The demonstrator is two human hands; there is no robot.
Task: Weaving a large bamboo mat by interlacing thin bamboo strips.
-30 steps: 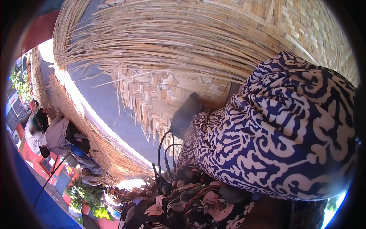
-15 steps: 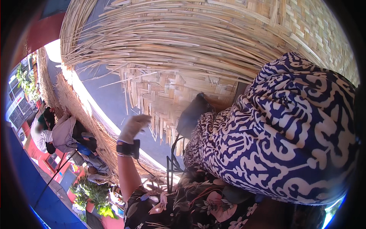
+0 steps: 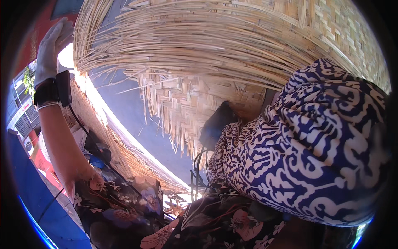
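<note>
- While running loose as straw strips (image 3: 199,47), spread across the woven mat (image 3: 182,99) on grey ground (image 3: 130,103).
- Seemingly at reaching for loose ends (image 3: 85,62); likely calls next for gathering them evenly.
- Holding the left hand (image 3: 52,50) outstretched nearby, with a released, apparently empty grip.
- Cannot tell the right hand's grip, out of view.
- Flanked rightward by patterned cloth (image 3: 302,137).

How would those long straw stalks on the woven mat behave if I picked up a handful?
The stalks look thin and dry, so probably light. A handful may splay, since the ends at the left fan out unevenly. Loose strands could slip free, as some stick out over the grey surface.
</note>
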